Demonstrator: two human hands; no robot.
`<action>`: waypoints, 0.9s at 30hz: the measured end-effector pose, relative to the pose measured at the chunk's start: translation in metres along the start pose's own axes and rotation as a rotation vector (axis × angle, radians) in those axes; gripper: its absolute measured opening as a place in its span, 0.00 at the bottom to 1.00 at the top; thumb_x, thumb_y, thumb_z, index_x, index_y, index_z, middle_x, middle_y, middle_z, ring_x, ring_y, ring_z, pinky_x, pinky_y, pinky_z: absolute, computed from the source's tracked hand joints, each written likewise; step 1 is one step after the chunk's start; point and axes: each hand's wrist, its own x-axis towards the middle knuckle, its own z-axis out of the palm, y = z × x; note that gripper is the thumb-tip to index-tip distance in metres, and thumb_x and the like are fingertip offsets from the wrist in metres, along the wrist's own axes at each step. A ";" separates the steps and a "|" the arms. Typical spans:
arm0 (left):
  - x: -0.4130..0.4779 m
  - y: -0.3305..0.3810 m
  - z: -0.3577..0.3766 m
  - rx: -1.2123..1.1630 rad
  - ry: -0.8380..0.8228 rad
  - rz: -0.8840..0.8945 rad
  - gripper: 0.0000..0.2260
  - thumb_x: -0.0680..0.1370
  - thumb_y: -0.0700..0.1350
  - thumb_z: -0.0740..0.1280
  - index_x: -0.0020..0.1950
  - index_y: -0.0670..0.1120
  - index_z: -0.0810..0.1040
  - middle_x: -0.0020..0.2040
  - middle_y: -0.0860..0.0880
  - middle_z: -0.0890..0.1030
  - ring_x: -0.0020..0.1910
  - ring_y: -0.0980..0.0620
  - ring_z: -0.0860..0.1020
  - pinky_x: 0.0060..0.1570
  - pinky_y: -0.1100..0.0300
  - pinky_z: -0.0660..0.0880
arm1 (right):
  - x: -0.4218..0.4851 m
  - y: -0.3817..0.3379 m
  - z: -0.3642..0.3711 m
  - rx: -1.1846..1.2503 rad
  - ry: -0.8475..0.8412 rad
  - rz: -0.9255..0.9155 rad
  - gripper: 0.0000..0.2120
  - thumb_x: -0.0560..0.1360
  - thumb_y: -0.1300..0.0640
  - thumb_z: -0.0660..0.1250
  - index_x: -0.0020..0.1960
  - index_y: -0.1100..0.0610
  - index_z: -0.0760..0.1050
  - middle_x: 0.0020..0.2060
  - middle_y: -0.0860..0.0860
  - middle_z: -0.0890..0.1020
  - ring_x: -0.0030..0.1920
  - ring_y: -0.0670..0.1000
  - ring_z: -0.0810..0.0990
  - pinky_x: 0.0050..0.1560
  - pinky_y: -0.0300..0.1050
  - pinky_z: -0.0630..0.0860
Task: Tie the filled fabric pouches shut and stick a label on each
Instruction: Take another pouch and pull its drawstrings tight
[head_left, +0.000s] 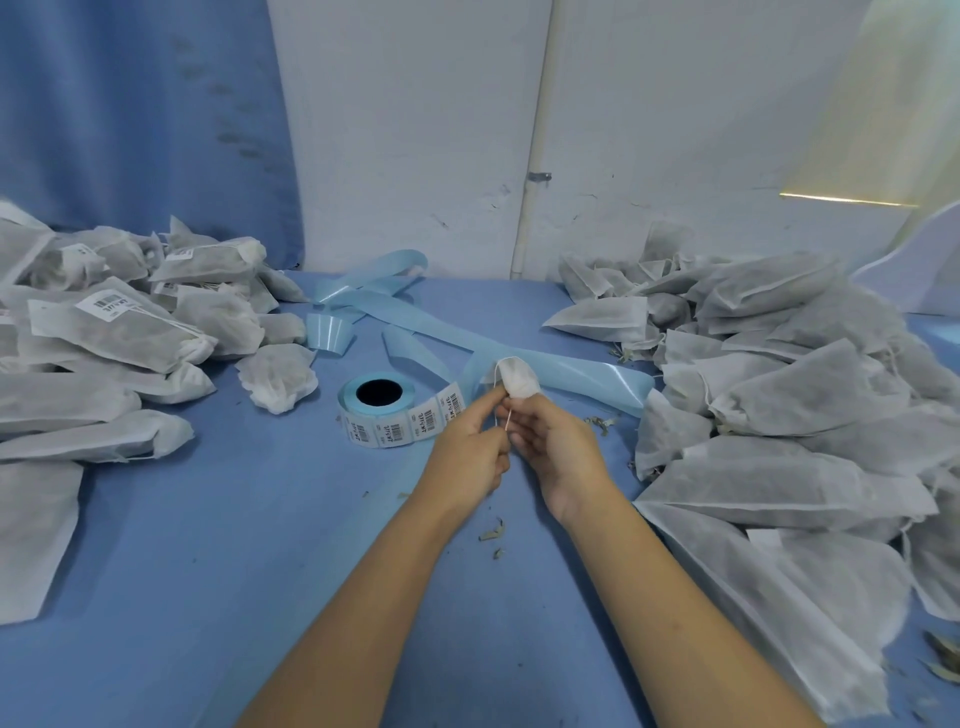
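A white fabric pouch (518, 380) stands up between my two hands over the middle of the blue table. My right hand (558, 447) grips the pouch from below, fingers curled round its body. My left hand (474, 451) pinches the thin drawstring (508, 417) beside the pouch neck. A roll of barcode labels (387, 415) lies just left of my hands, its strip of labels trailing toward them. Most of the held pouch is hidden by my fingers.
A heap of labelled, tied pouches (119, 332) fills the left side. A bigger heap of unlabelled pouches (789, 405) covers the right. Light-blue label backing ribbon (415, 322) curls behind the roll. Dried leaf bits (492, 532) lie near my forearms.
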 end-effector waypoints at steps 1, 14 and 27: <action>0.001 0.000 0.000 -0.006 0.005 -0.006 0.29 0.74 0.29 0.53 0.53 0.63 0.74 0.21 0.57 0.64 0.20 0.59 0.60 0.20 0.67 0.57 | 0.001 0.000 0.000 0.018 -0.005 0.009 0.06 0.74 0.65 0.65 0.42 0.60 0.81 0.35 0.51 0.85 0.36 0.43 0.83 0.35 0.31 0.76; -0.009 -0.007 -0.005 0.914 0.504 0.144 0.07 0.79 0.45 0.57 0.46 0.48 0.73 0.40 0.53 0.77 0.39 0.48 0.74 0.37 0.56 0.66 | 0.007 -0.013 -0.008 0.352 0.042 -0.018 0.11 0.80 0.63 0.60 0.39 0.58 0.72 0.28 0.49 0.73 0.29 0.47 0.73 0.35 0.38 0.78; -0.012 0.005 0.019 0.215 0.415 0.219 0.11 0.80 0.37 0.55 0.54 0.49 0.74 0.51 0.47 0.81 0.39 0.45 0.81 0.39 0.54 0.77 | 0.001 0.001 0.001 -0.056 -0.043 -0.056 0.05 0.76 0.59 0.65 0.47 0.57 0.79 0.42 0.52 0.81 0.35 0.44 0.76 0.35 0.36 0.71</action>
